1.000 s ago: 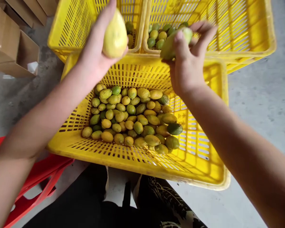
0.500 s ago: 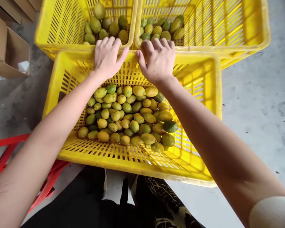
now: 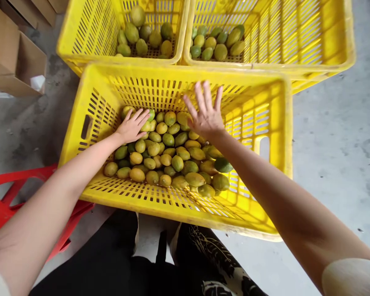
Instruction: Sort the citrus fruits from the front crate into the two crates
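both hands are inside the near crate [image 3: 285, 135], above the fruit [image 3: 172, 162], so the step in hand looks like reaching for pieces, with none lifted. the left hand [image 3: 132, 127] lies over the back left of the pile, its fingers spread and laid along the top pieces, apparently touching them but not wrapped around any. the right hand [image 3: 207, 117] is over the back right of the pile, fingers fanned wide towards the back wall and gripping nothing that shows; whether its palm touches fruit i cannot tell. lifting a piece would call for curling the fingers around one and drawing it up clear of its neighbours. the fruit covers the left and middle of the crate's floor, while the right end is bare, leaving open room beside the right forearm. the back rim lies close beyond the right fingertips and just before the left far crate [image 3: 89, 33] and the right far crate [image 3: 336, 33], so a hand going that way needs to rise over those edges. each far crate holds a small group of fruit near its front, with bare floor to the right in the right one.
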A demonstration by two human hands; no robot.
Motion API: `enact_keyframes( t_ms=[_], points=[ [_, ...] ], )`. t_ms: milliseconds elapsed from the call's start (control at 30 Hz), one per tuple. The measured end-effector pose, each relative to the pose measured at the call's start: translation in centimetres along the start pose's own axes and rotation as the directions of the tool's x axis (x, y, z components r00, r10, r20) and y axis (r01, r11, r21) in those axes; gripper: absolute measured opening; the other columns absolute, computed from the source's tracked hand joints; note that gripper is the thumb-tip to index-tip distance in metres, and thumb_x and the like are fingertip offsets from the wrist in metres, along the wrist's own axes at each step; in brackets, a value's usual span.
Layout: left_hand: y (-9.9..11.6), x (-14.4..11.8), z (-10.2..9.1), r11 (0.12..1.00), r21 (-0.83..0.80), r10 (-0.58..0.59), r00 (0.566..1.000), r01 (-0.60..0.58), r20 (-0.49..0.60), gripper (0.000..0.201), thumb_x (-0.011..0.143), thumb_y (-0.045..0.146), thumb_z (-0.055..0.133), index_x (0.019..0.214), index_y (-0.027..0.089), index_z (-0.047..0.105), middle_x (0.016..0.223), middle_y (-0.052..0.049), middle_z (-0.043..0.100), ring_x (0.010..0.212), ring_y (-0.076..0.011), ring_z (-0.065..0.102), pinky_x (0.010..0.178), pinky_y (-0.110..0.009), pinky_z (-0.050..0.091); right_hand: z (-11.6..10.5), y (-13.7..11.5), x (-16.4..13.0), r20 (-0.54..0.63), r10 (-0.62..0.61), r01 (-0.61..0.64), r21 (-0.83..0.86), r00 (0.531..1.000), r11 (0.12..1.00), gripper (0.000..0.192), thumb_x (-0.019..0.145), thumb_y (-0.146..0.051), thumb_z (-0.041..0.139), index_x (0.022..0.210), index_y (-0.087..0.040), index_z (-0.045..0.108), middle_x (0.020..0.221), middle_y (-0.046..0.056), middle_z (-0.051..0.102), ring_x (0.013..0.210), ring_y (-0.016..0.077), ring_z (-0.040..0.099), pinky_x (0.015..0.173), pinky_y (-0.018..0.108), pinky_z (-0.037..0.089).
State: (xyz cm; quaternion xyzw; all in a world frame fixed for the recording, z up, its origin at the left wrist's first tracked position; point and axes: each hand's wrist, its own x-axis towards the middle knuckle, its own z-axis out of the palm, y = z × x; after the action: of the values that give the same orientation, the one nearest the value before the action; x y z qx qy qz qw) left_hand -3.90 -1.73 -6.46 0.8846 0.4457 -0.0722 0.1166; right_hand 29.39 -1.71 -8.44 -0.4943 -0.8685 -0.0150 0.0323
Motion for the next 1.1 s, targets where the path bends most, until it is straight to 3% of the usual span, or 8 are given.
enact_keyframes(
  t_ms=[67,167,300,433,567,700,867,1100],
  points=[
    [-0.1,-0.8,0.9,0.997,0.048,-0.059,0.998,0.059,0.009,0.08,0.108,0.039,0.044,0.18,0.003,0.04,0.186,-0.025,0.035,0.169,-0.0462,0.034,0.136,-0.066,0.025,2.4,0.0,-1.9,0.139,-0.103,0.1,0.029,0.985,0.995,0.087,0.106,-0.025,0.055,0.186,-0.021,0.022,0.189,0.026,0.025,0.175,0.0493,0.023,0.126,0.088,0.027],
    [0.7,-0.6,0.7,0.99,0.102,-0.109,0.993,0.103,0.056,0.08,0.108,0.043,0.052,0.175,-0.001,0.045,0.174,-0.032,0.048,0.16,-0.0493,0.042,0.13,-0.065,0.034,4.3,-0.3,-3.5,0.235,-0.111,0.107,0.033,0.966,0.994,0.082,0.106,-0.027,0.058,0.183,-0.027,0.031,0.187,0.027,0.028,0.171,0.0501,0.028,0.121,0.088,0.032],
    [2.0,1.0,-0.4,0.989,0.117,-0.11,0.985,0.095,0.135,0.067,0.103,0.038,0.063,0.162,0.005,0.058,0.156,-0.031,0.061,0.15,-0.0481,0.052,0.127,-0.063,0.036,3.4,-1.2,-3.2,0.234,-0.027,0.016,0.047,0.972,0.999,0.079,0.105,-0.032,0.06,0.181,-0.028,0.038,0.172,0.028,0.048,0.158,0.0511,0.039,0.117,0.08,0.037],
    [3.3,0.9,0.6,1.0,-0.007,0.019,0.985,-0.018,0.169,0.045,0.111,0.036,0.055,0.148,0.014,0.067,0.151,-0.023,0.062,0.127,-0.0392,0.068,0.127,-0.062,0.036,1.9,-2.5,-2.2,0.242,0.096,-0.119,0.083,0.965,0.989,0.07,0.105,-0.034,0.054,0.175,-0.024,0.05,0.156,0.028,0.057,0.142,0.0514,0.045,0.108,0.072,0.041],
    [4.5,-1.1,3.0,0.973,-0.129,0.201,0.977,-0.19,0.071,0.037,0.114,0.032,0.049,0.128,0.013,0.077,0.146,-0.024,0.063,0.134,-0.0386,0.062,0.122,-0.055,0.045,1.9,-3.1,-1.5,0.227,0.134,-0.168,0.14,0.965,0.976,0.07,0.104,-0.036,0.052,0.173,-0.023,0.051,0.147,0.027,0.06,0.136,0.051,0.044,0.107,0.069,0.039],
    [4.6,-2.2,4.4,0.935,-0.15,0.327,0.945,-0.322,0.008,0.038,0.112,0.039,0.058,0.135,0.016,0.078,0.146,-0.022,0.066,0.142,-0.0412,0.053,0.121,-0.059,0.045,2.7,-2.8,0.0,0.249,0.178,-0.222,0.164,0.952,0.961,0.081,0.1,-0.045,0.057,0.176,-0.021,0.043,0.147,0.028,0.059,0.135,0.0518,0.043,0.109,0.068,0.038],
    [4.3,-1.8,4.7,0.916,-0.217,0.34,0.94,-0.337,-0.026,0.036,0.112,0.029,0.055,0.14,0.017,0.075,0.142,-0.02,0.069,0.138,-0.037,0.057,0.118,-0.056,0.047,3.6,-2.8,1.9,0.26,0.224,-0.275,0.18,0.939,0.944,0.071,0.096,-0.044,0.062,0.162,-0.018,0.053,0.143,0.028,0.061,0.132,0.05,0.048,0.113,0.068,0.036],
    [4.6,-1.3,5.4,0.926,-0.283,0.244,0.968,-0.25,-0.059,0.035,0.112,0.02,0.044,0.128,0.016,0.075,0.136,-0.018,0.071,0.131,-0.0329,0.062,0.118,-0.052,0.048,3.8,-3.8,0.2,0.249,0.147,-0.196,0.182,0.957,0.964,0.063,0.092,-0.037,0.064,0.151,-0.017,0.058,0.139,0.025,0.062,0.135,0.0479,0.049,0.125,0.076,0.025]
  ],
)
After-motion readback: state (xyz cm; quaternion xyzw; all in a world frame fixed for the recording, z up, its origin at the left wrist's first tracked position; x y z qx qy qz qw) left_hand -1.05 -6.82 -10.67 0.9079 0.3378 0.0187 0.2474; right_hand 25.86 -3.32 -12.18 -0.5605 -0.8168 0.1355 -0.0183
